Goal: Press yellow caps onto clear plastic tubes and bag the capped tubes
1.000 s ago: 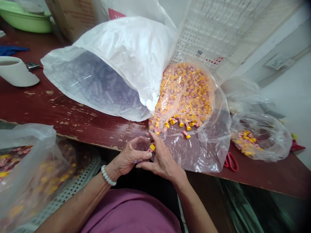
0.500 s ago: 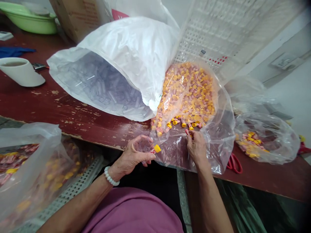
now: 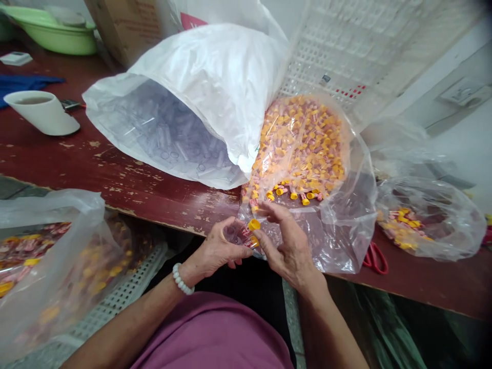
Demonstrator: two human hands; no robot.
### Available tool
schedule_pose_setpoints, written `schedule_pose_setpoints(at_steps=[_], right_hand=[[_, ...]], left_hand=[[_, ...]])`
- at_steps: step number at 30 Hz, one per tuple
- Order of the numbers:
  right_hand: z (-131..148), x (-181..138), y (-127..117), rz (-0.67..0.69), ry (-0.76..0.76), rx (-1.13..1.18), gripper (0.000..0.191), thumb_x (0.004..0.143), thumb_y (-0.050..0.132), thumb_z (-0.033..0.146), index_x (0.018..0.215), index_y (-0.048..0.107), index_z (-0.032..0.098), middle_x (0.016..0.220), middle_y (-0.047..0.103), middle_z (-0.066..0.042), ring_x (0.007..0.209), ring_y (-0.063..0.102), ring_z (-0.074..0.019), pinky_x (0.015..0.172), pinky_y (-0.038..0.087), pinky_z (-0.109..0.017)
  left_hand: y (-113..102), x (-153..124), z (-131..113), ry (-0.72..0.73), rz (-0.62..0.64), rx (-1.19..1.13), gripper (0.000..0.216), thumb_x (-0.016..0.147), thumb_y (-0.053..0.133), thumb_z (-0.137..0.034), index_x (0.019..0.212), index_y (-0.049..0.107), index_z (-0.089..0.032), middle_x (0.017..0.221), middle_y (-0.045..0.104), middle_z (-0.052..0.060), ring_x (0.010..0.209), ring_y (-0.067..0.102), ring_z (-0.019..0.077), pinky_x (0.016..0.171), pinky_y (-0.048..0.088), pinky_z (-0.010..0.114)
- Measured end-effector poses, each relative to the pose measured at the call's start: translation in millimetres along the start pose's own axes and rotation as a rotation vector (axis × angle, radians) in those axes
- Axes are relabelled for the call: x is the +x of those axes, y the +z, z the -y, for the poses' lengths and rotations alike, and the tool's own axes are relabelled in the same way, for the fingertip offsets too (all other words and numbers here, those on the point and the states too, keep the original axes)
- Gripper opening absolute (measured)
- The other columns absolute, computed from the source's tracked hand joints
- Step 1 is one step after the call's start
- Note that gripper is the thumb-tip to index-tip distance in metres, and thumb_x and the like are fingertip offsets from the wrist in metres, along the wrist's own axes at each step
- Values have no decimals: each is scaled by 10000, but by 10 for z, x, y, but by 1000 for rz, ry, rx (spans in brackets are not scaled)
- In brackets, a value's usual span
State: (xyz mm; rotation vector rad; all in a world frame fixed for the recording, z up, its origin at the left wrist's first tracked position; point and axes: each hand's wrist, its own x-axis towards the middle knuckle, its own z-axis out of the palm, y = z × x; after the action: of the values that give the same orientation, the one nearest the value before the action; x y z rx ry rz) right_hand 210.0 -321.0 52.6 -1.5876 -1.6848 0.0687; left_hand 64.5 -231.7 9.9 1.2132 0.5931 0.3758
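Note:
My left hand is closed around a clear tube at the table's front edge. My right hand pinches a small pink piece with a yellow cap against the tube's mouth. Just behind my hands lies an open clear bag full of yellow-capped pink pieces, several spilled near its mouth. A big white sack of clear tubes lies to the left of that bag.
A white cup and a green basin stand at the back left. A second small bag of pieces and red scissors lie at the right. A bag in a white basket sits low left.
My right hand reached into the bag of capped pieces, then came back to the left hand with a piece. The left hand stayed by the table edge with the tube.

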Motion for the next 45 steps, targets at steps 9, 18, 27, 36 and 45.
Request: schedule_pose_setpoints(at_steps=[9, 18, 27, 36, 45], right_hand=[[-14, -217, 309, 77, -25, -143, 762, 587, 766, 517, 1196, 417, 220, 1263, 486, -144, 1166, 471, -309, 951, 415, -494], [-18, -338, 550, 62, 170, 160, 1061, 584, 788, 512, 1405, 189, 209, 1394, 371, -152, 1251, 430, -280, 987, 434, -439], [-3, -335, 709, -159, 92, -102, 755, 670, 732, 354, 1312, 372, 181, 1200, 572, -134, 1094, 556, -262, 933, 465, -419], [-153, -106, 297, 54, 109, 3, 688, 711, 683, 455, 1297, 416, 213, 1250, 554, -106, 1106, 532, -250, 909, 443, -400], [-1219, 346, 407, -139, 593, -232, 235, 779, 541, 329, 927, 618, 162, 925, 649, -109, 885, 592, -233, 823, 430, -369]], left_hand=[[76, 11, 9, -47, -90, -220, 369, 518, 783, -86, 844, 617, -127, 737, 629, -2, 550, 555, 85, 477, 439, 181], [-38, 63, -34, -91, -80, -308, 329, 592, 756, -134, 885, 610, -159, 669, 628, -30, 398, 523, 84, 349, 411, 193], [-70, 44, 6, -133, -43, -499, 305, 617, 767, -135, 893, 637, -151, 769, 661, -1, 547, 609, 102, 530, 533, 233], [-112, 29, 109, -24, -71, -390, 361, 618, 758, -165, 918, 558, -165, 688, 605, -41, 462, 553, 79, 379, 431, 169], [-100, 43, 100, 1, -180, -24, 476, 562, 804, -228, 894, 467, -175, 694, 622, -32, 411, 546, 85, 284, 293, 125]])
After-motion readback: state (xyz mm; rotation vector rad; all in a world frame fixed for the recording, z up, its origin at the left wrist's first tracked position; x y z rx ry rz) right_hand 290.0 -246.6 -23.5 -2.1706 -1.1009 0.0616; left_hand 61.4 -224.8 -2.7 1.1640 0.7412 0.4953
